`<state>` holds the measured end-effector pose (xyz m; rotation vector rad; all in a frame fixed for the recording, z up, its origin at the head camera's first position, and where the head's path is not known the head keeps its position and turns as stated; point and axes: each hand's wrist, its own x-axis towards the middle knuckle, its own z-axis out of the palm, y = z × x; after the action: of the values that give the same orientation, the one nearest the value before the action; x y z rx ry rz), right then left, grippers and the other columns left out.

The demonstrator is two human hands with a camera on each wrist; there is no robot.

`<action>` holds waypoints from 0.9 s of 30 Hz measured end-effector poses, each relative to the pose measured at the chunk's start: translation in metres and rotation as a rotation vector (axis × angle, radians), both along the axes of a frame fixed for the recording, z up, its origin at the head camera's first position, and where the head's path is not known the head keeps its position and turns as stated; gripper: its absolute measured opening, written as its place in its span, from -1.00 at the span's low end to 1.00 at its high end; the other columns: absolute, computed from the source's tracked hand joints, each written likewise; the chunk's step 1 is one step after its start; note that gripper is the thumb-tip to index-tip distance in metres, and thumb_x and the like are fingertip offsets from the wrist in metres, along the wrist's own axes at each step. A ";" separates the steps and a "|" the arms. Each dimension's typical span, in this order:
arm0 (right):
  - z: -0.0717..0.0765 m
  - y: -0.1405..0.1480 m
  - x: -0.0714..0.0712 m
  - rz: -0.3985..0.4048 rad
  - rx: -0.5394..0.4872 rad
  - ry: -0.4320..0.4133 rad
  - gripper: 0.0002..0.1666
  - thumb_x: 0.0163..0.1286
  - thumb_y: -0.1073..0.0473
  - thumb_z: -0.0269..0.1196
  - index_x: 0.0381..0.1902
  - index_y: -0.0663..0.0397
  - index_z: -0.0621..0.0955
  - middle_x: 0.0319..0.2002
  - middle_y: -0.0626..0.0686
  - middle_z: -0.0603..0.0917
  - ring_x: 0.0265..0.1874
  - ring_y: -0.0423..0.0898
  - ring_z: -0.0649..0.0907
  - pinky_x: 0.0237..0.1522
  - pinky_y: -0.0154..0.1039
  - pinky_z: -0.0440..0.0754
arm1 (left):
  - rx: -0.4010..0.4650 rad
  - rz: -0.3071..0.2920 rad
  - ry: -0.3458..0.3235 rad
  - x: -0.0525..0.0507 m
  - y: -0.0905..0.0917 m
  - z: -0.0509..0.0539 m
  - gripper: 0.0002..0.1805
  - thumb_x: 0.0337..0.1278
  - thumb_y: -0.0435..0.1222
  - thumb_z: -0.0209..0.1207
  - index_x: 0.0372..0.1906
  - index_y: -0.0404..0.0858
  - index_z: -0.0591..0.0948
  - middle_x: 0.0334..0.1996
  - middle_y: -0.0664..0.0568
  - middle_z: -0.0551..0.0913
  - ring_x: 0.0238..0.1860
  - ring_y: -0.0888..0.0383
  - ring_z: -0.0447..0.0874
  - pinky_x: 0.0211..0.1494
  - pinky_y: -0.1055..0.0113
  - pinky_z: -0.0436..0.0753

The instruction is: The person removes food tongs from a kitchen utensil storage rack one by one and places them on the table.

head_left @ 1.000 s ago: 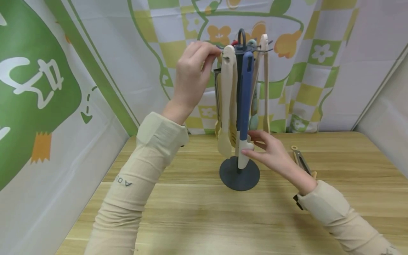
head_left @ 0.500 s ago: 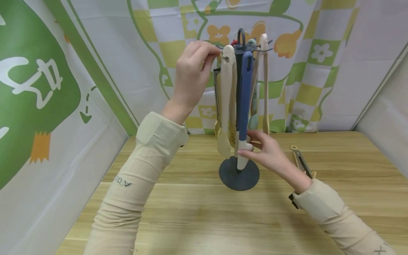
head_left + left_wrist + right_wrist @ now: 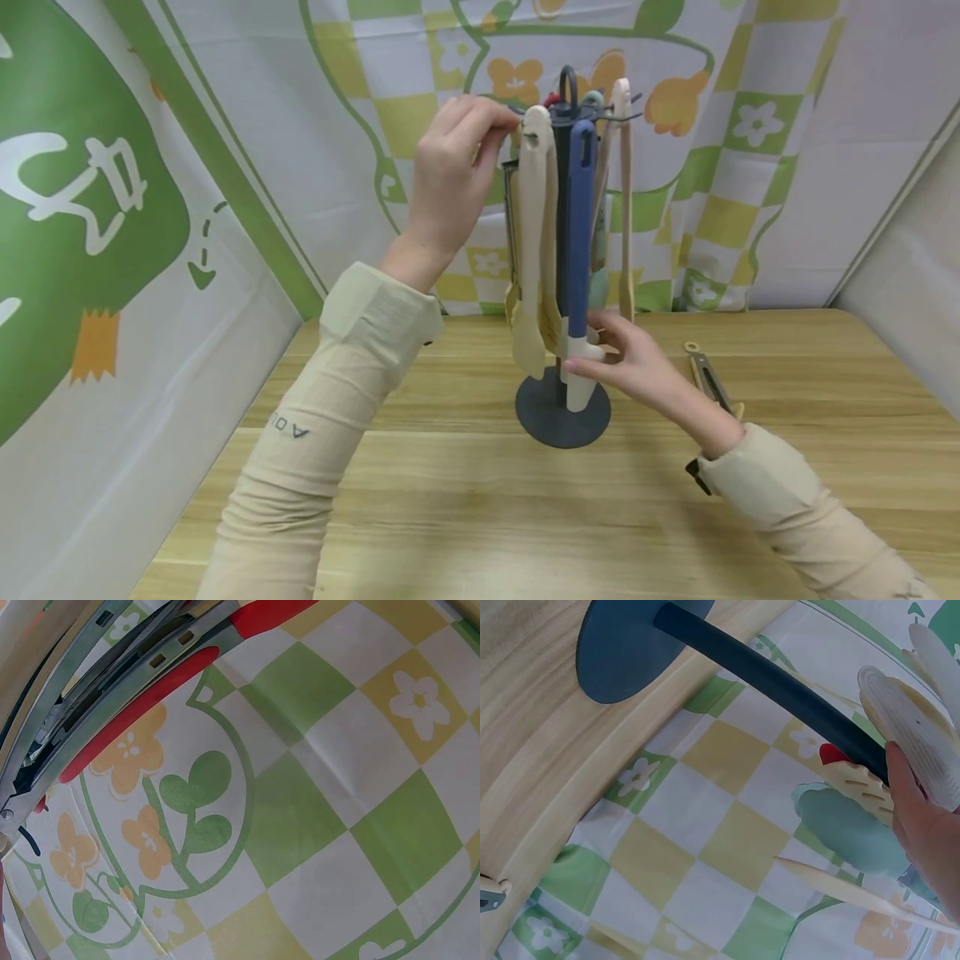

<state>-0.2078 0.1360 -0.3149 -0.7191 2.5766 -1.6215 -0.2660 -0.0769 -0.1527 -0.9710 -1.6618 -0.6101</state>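
Observation:
A dark utensil stand (image 3: 564, 412) with a round base and hooks at its top stands on the table, hung with several kitchen tongs. My left hand (image 3: 453, 179) is raised at the top left of the stand, its thumb and forefinger pinching one of the hooks; the fingertips are partly hidden. Blue-handled tongs (image 3: 581, 225) with whitish heads hang at the front. Low down, my right hand (image 3: 637, 358) holds these heads between thumb and fingers. In the right wrist view, the ridged whitish head (image 3: 907, 735) lies against the right hand (image 3: 930, 832).
Cream tongs (image 3: 531, 242) hang left of the blue pair, and wooden-looking tongs (image 3: 626, 200) to the right. Red-edged metal tongs (image 3: 142, 712) show in the left wrist view. Small metal tongs (image 3: 711, 379) lie on the wooden table (image 3: 465, 500) at the right. A patterned curtain hangs behind.
The heads of the blue tongs have swung slightly left, then back right and a little lower, together with my right hand. My left hand has stayed in place.

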 end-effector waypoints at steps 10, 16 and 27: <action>-0.001 0.011 0.008 0.020 0.008 -0.037 -0.16 0.21 0.13 0.27 0.32 0.32 0.16 0.30 0.34 0.19 0.23 0.23 0.28 0.13 0.13 0.37 | -0.001 0.010 -0.007 0.000 -0.001 0.000 -0.79 0.24 -0.41 0.01 -0.37 -0.46 0.60 -0.37 -0.16 0.63 -0.28 0.01 0.52 -0.12 0.41 0.47; 0.000 0.013 0.011 0.013 0.008 -0.030 -0.16 0.20 0.15 0.27 0.32 0.34 0.16 0.29 0.34 0.21 0.21 0.27 0.30 0.10 0.14 0.38 | -0.003 0.014 -0.004 0.000 -0.002 0.000 -0.79 0.24 -0.41 0.01 -0.37 -0.46 0.60 -0.37 -0.16 0.63 -0.28 0.02 0.52 -0.11 0.41 0.47; 0.000 0.010 0.009 0.072 -0.094 0.021 -0.31 0.18 0.23 0.29 0.24 0.28 0.32 0.14 0.23 0.43 -0.09 -0.04 0.60 -0.18 -0.24 0.62 | -0.011 0.012 -0.010 0.000 -0.001 0.001 -0.79 0.25 -0.40 0.01 -0.37 -0.46 0.60 -0.36 -0.16 0.63 -0.27 0.02 0.53 -0.10 0.41 0.46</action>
<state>-0.1992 0.1464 -0.3145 -0.8291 2.4709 -1.7324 -0.2661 -0.0777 -0.1521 -0.9666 -1.6800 -0.5988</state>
